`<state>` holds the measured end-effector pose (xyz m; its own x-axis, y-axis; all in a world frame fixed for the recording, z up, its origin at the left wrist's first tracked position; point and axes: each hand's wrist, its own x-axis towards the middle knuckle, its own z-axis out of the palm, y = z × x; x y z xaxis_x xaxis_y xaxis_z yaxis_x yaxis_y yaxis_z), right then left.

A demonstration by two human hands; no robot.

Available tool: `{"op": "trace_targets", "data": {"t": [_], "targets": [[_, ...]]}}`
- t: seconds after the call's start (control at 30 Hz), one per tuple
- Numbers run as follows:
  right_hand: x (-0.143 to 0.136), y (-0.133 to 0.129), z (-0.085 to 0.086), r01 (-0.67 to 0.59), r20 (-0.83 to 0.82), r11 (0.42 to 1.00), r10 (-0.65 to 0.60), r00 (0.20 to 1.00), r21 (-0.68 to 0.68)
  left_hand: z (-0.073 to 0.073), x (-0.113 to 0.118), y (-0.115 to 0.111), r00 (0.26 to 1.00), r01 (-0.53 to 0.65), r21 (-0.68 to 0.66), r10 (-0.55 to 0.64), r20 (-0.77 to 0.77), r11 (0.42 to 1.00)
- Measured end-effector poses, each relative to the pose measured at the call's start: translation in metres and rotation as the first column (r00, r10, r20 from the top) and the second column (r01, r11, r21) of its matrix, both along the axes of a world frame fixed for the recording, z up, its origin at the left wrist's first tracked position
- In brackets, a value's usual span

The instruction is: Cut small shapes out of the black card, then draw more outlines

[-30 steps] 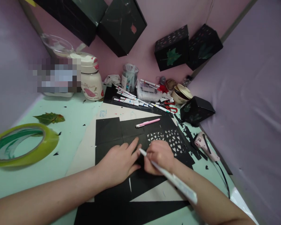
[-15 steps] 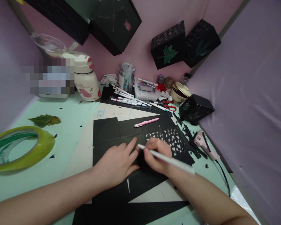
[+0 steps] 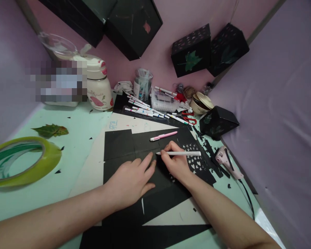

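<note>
My left hand [image 3: 131, 181] lies flat with fingers spread on a sheet of black card [image 3: 119, 145], which has fold lines and a thin slit. My right hand [image 3: 176, 165] pinches a slim white pen [image 3: 190, 153], its tip at the card just right of my left fingertips. Small star, heart and triangle cut-outs [image 3: 194, 159] fill the card's right part, some hidden behind my right hand. Just beyond the hands a pink pen [image 3: 163, 136] rests on the card.
Several white markers [image 3: 145, 109] and red-handled scissors [image 3: 190, 117] lie behind the card. Green tape [image 3: 50, 160] and a leaf [image 3: 49, 130] are at left. A pink corded tool [image 3: 229, 162] and black scraps sit right. Black boxes [image 3: 191, 52] hang above; a white bottle [image 3: 100, 91] stands back left.
The white pen has swung in my right hand from slanting down to the right to nearly level. My right hand has shifted slightly; my left stays flat. The view has moved a little.
</note>
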<state>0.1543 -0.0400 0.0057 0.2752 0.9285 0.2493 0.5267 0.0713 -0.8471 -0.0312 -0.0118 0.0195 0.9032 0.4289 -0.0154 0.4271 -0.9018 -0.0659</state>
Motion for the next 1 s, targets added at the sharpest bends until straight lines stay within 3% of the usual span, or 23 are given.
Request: {"op": "trace_targets", "data": {"t": [0.47, 1.0], "targets": [[0.0077, 0.0025, 0.0008, 0.041, -0.02, 0.999, -0.041, 0.999, -0.024, 0.0001, 0.0004, 0.0003, 1.0, -0.002, 0.006, 0.002, 0.003, 1.0], [0.0098, 0.0005, -0.0023, -0.03, 0.069, 0.999, 0.033, 0.997, -0.035, -0.0008, -0.0002, -0.0009, 1.0, -0.012, -0.02, 0.012, 0.005, 1.0]]}}
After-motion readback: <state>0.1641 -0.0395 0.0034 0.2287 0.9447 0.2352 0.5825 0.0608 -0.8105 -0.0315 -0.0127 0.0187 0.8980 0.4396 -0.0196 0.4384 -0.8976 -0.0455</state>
